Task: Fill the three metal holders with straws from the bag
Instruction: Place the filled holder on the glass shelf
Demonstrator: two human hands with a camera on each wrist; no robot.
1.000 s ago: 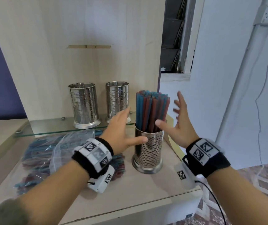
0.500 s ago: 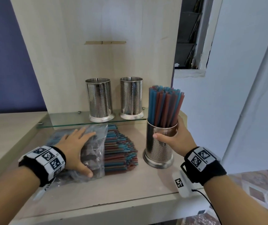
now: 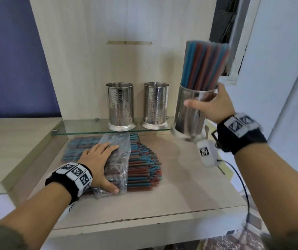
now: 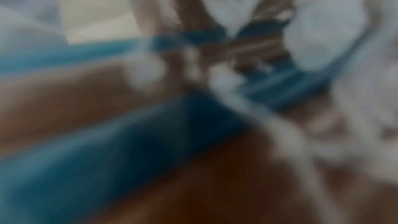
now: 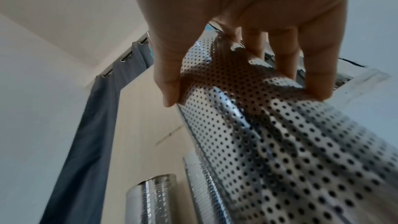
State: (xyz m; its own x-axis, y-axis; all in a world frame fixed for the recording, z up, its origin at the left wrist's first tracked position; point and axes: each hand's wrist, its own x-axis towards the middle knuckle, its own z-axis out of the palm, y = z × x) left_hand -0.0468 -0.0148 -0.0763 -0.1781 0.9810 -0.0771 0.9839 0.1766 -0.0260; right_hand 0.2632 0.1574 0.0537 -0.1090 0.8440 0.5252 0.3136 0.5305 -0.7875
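One holder (image 3: 189,112) of three is standing full, so roughly a third is done. Nearest, the left hand (image 3: 97,163) is lying flat with relaxed fingers on the bag (image 3: 116,150) of straws (image 3: 144,168) on the counter (image 3: 180,195); beyond, the right hand (image 3: 211,105) is gripping the filled holder in the air beside the glass shelf (image 3: 83,126), where two empty holders (image 3: 120,107) are waiting

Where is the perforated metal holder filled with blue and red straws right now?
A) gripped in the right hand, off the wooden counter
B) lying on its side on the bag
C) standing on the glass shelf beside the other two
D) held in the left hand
A: the right hand grips the perforated metal holder filled with blue and red straws, its base clear of the wooden counter.
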